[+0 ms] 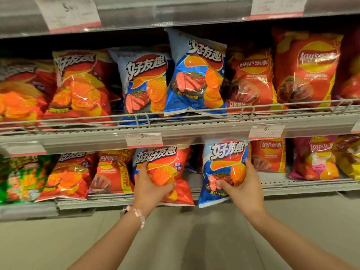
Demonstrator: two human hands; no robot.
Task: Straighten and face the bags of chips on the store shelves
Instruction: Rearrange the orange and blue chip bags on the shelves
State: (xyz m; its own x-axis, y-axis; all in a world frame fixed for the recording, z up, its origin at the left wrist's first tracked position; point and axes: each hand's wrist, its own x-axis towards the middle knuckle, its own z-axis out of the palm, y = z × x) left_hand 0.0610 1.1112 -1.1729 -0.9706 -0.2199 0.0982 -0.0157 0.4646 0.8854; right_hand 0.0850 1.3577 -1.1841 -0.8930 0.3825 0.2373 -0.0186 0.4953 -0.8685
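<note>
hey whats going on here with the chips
A person is tidying bags of chips on store shelves. The left hand grips a red bag on the lower shelf, and the right hand holds a blue bag beside it, fingers wrapped round its edge. The blue bag is tilted, its bottom corner hanging past the shelf edge. On the shelf above, another blue bag leans crookedly, not yet straightened.

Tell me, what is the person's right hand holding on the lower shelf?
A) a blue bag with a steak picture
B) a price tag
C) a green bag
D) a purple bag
A: the right hand curls round the lower part of a blue bag showing sliced steak and chips, while the left hand grips a red bag beside it.
</note>
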